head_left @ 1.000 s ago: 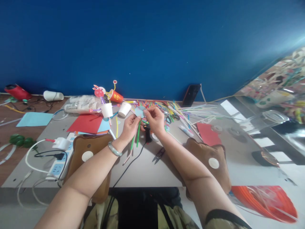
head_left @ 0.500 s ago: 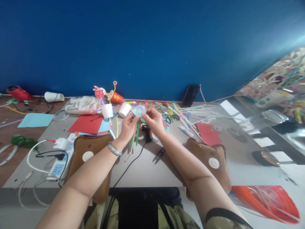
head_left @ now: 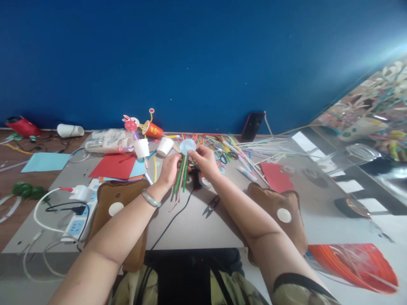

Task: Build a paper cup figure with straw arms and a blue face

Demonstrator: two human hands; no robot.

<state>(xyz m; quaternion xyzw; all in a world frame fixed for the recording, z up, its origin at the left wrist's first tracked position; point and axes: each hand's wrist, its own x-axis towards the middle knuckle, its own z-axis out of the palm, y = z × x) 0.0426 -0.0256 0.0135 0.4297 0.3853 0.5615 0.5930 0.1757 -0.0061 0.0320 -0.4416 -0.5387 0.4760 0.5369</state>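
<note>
A pale blue disc (head_left: 187, 146) is pinched at its lower right edge between the thumb and fingers of my right hand (head_left: 204, 161). Green and pinkish sticks (head_left: 179, 178) hang down below the disc, fanned slightly apart. My left hand (head_left: 170, 169), with a bracelet at the wrist, is beside the sticks on their left, its fingers curled close to their top. What its fingertips hold, if anything, is too small to make out. Behind both hands lies a pile of coloured sticks (head_left: 219, 144).
White cups (head_left: 165, 146), an orange cup (head_left: 154, 129) and red paper (head_left: 112, 165) lie at the left. A power strip (head_left: 76, 224) with cables is nearer. Brown pouches (head_left: 119, 228) flank my arms. A phone (head_left: 252, 126) leans against the wall; small clippers (head_left: 213, 203) lie centrally.
The disc has risen slightly and faces the camera more. My left hand has drawn off the disc's edge, and more of the hanging sticks shows between the hands.
</note>
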